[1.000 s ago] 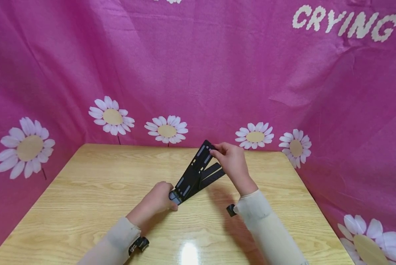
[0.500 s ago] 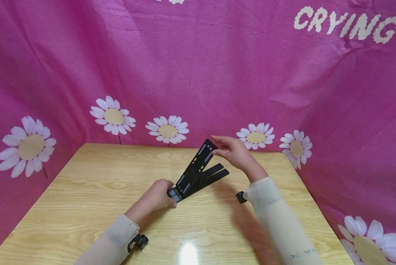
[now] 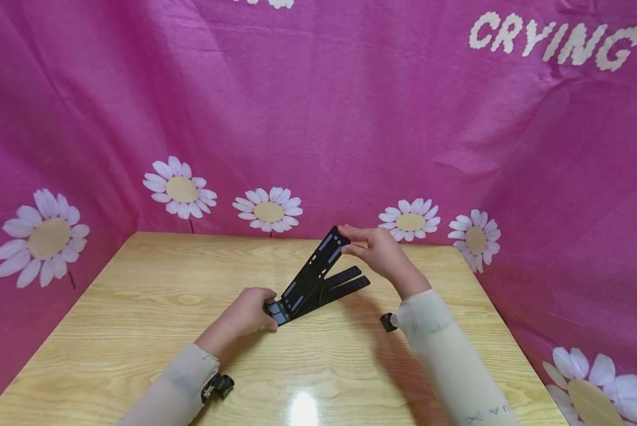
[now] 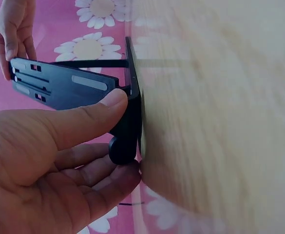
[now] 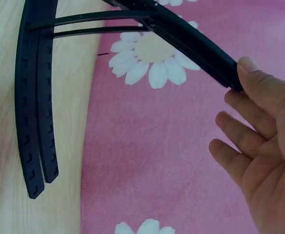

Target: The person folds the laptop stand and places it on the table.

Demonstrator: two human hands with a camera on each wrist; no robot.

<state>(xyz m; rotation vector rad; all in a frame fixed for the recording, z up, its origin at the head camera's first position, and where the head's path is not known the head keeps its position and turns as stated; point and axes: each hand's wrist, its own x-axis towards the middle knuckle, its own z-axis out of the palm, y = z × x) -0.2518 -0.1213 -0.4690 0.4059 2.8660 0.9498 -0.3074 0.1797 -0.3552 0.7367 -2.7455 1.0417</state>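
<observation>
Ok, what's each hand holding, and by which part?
A black, slotted folding stand: the left hand grips its lower end; the right hand pinches its raised upper end.

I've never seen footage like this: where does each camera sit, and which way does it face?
Head: on the person's head, facing forward and down at the table and black stand; left hand, right hand and sleeves show.
Left wrist: on that wrist, facing the stand's lower end; left hand near, right hand beyond.
Right wrist: on that wrist, facing the stand's raised end; only the right hand shows.
Both wrist views share the stand and pink cloth.
</observation>
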